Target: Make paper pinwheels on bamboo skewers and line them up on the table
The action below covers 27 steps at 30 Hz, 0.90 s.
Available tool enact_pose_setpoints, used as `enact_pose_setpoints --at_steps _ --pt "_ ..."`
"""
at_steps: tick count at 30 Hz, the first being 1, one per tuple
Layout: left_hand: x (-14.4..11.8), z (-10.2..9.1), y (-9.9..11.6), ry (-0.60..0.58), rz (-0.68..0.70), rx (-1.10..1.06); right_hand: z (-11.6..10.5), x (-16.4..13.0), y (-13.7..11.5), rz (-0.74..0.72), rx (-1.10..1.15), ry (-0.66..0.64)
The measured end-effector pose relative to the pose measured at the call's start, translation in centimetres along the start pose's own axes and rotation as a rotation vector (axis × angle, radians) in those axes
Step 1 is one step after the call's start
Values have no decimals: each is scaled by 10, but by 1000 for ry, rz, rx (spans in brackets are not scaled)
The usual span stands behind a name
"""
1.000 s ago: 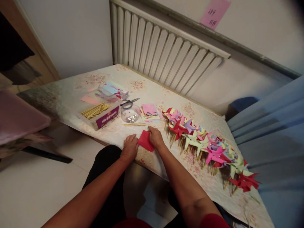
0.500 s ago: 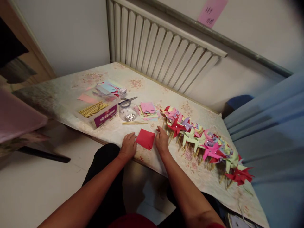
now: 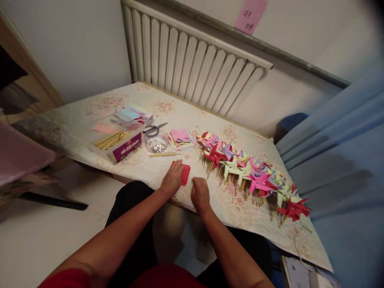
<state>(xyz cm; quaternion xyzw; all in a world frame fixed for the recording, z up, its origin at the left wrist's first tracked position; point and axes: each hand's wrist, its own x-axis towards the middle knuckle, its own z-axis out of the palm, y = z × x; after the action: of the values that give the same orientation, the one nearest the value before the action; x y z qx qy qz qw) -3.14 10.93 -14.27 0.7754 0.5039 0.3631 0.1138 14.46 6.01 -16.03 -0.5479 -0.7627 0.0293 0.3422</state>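
Two bare hands work a red paper square (image 3: 185, 174) at the table's (image 3: 90, 116) near edge, left hand (image 3: 172, 180) flat atop it, right hand (image 3: 199, 192) curled alongside, the thin, light sheet probably best pinched at a corner.

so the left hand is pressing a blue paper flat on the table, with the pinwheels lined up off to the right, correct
Not quite: the paper is red, not blue. The head view shows the left hand pressing it flat on the table, the right hand beside it, and the pinwheels lined up to the right.
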Motion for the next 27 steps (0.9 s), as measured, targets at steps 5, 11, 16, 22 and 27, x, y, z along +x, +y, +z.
enact_pose_setpoints --at_steps 5,11,16,22,27 --pt "24 26 11 -42 -22 16 0 3 -1 7 2 -6" --pt "34 40 8 -107 -115 118 0 2 0 4 -10 -1" --pt "29 38 2 -266 -189 317 0 3 0 9 -8 -10" --pt "28 37 0 -320 -206 425 0 1 0 19 32 -6" --pt "29 35 2 -316 -192 452 5 2 5 67 121 112"
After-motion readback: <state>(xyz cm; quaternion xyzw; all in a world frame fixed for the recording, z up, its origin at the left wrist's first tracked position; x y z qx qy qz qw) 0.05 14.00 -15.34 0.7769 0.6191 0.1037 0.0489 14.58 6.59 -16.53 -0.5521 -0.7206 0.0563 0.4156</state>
